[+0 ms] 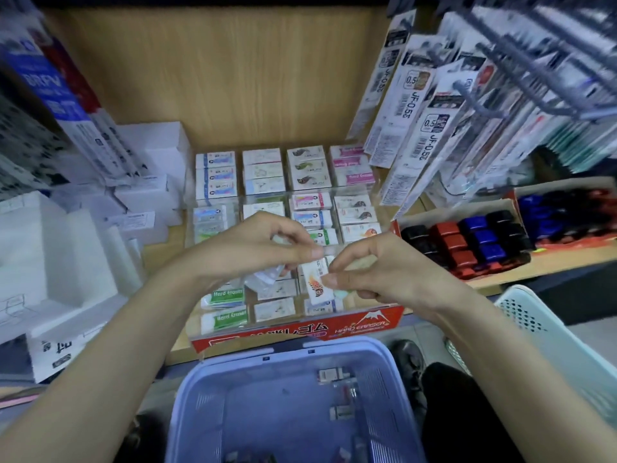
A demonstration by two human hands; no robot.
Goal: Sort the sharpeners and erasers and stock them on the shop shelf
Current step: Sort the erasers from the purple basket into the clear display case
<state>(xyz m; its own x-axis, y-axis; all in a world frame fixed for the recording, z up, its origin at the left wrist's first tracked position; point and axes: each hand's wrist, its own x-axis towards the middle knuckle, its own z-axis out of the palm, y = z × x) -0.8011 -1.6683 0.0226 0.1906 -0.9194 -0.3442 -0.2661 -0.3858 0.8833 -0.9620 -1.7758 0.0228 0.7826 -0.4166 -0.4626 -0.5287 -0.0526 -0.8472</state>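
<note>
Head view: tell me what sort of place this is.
Probably a stationery shop shelf: a display box of wrapped erasers, hanging JF-0.5 refill packs, and a carton of small red, blue and black items.

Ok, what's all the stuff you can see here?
eraser box: one, red front, shelf middle
erasers: many, white with coloured sleeves, in the box
fish eraser: one, white with orange fish, above the box
sharpeners: many, black, red, blue, tray at right
refill packs: many, white, hanging upper right
white boxes: several, white, stacked at left
blue basket: one, pale blue, nearest, few small items inside
green basket: one, pale green, lower right
left grip: one, over the box, fingers curled, contents unclear
right grip: one, pinching the fish eraser
</note>
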